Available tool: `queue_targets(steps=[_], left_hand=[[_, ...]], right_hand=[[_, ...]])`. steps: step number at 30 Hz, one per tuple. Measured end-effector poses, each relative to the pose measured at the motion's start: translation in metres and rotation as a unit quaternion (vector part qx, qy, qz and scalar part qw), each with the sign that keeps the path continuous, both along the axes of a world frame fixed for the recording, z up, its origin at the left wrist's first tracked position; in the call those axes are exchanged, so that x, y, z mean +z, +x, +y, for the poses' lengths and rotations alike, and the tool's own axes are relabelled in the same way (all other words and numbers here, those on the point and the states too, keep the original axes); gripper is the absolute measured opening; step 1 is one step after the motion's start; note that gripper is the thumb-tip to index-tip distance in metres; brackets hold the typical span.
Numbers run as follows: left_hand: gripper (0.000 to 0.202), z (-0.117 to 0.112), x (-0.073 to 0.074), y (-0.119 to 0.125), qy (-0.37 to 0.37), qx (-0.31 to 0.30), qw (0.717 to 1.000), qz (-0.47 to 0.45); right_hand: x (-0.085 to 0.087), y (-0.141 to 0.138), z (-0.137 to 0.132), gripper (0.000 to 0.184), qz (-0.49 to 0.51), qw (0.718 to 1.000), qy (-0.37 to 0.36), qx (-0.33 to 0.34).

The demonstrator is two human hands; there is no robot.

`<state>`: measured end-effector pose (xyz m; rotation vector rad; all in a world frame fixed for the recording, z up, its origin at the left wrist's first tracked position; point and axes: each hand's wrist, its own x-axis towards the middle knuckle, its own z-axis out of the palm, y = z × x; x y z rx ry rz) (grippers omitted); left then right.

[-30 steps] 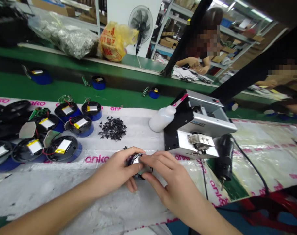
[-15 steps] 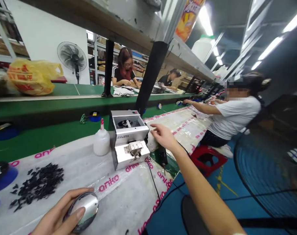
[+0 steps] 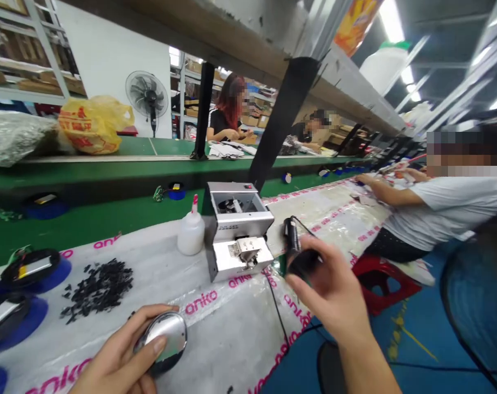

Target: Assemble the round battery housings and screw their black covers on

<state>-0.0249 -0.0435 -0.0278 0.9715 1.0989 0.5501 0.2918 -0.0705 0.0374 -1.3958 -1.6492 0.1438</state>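
My left hand [image 3: 129,353] is closed around a round, shiny, mirror-faced part [image 3: 174,334], with the thumb on its face, low over the bench. To the right, my right hand [image 3: 334,287] is closed around a black corded electric screwdriver [image 3: 291,238]; its lower part is blurred between thumb and fingers. A silver screw-feeder machine [image 3: 242,224] stands between and beyond my hands. Beside it sits a white squeeze bottle [image 3: 191,232] with a red tip. A pile of small black pieces [image 3: 103,287] lies beyond my left hand.
Blue round units [image 3: 30,273] with exposed battery packs lie at the left. A yellow plastic bag [image 3: 90,126] rests on the far ledge. A dark post [image 3: 281,120] supports the overhead shelf. One co-worker [image 3: 457,191] sits at the right; two more work across the bench.
My right hand has gone from reaching beside the machine to gripping the screwdriver and drawing it nearer. My left hand keeps the round part. The view has swung left.
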Motion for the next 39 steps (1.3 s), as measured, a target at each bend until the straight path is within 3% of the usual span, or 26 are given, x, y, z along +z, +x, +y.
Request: queue_targets(steps=[2,4,7,10,16,20,24,29,39], left_hand=[[0.069,-0.003,0.005,0.002,-0.003,0.015,0.999,-0.028],[0.063,-0.006,0.007,0.003,0.000,0.024,0.999,-0.042],[0.053,-0.008,0.008,0.000,0.020,0.011,0.999,-0.034],[0.042,-0.008,0.009,-0.003,0.034,-0.007,0.999,-0.021],[0.030,-0.006,0.013,-0.004,0.034,-0.008,0.999,-0.034],[0.025,-0.006,0.015,-0.004,0.020,-0.005,0.999,-0.037],[0.025,-0.005,0.018,-0.005,0.010,-0.004,1.000,-0.020],[0.025,-0.004,0.021,-0.005,0.014,0.000,1.000,-0.011],[0.026,-0.002,0.020,-0.007,0.019,-0.006,0.999,-0.026]], right_hand=[[-0.014,-0.037,-0.021,0.025,0.066,0.996,0.052,0.005],[-0.031,-0.074,-0.027,0.021,0.129,0.990,0.023,0.051],[-0.053,-0.118,-0.020,0.015,0.198,0.974,-0.061,0.088],[-0.063,-0.139,-0.010,0.021,0.197,0.961,-0.146,0.129],[-0.055,-0.133,-0.015,0.063,0.070,0.926,-0.249,0.276],[-0.057,-0.122,-0.013,0.052,0.087,0.944,-0.200,0.249],[-0.060,-0.118,-0.011,0.063,0.106,0.952,-0.103,0.270],[-0.063,-0.115,-0.013,0.065,0.152,0.942,-0.101,0.282],[-0.064,-0.114,-0.007,0.068,0.100,0.940,-0.071,0.319]])
